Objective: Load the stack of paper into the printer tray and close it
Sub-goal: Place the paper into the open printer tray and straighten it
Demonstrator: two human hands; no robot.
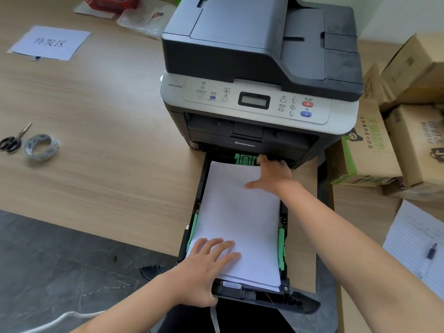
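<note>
My stack of paper point(236, 222) lies in the printer tray point(276, 300), which is pulled far out of the printer point(259, 75) and overhangs the near edge of the counter point(101, 140), its front lip out over the floor. My left hand point(206, 267) lies flat and released on the near left corner of the stack, fingers spread on the top sheet, the heel of the hand over the tray's front wall. My right hand point(272, 171) rests on the far right corner, thumb on the sheet, fingertips reaching toward the green guide point(246, 159) at the tray's back; that grip is loose too, pressing and not pinching anything. I judge the loading nearly done and the squaring-up in hand. The risk I see is skew: the stack looks turned slightly against the tray, with its near left corner riding over the green side guide point(193, 230) rather than sitting inside it. If I push the tray shut like this, that edge may buckle or jam at the printer's mouth. The near right corner point(276, 286) also looks fanned, so loose sheets may catch. The overhanging tray could tip or sag under my weight if I press hard with the left hand.
</note>
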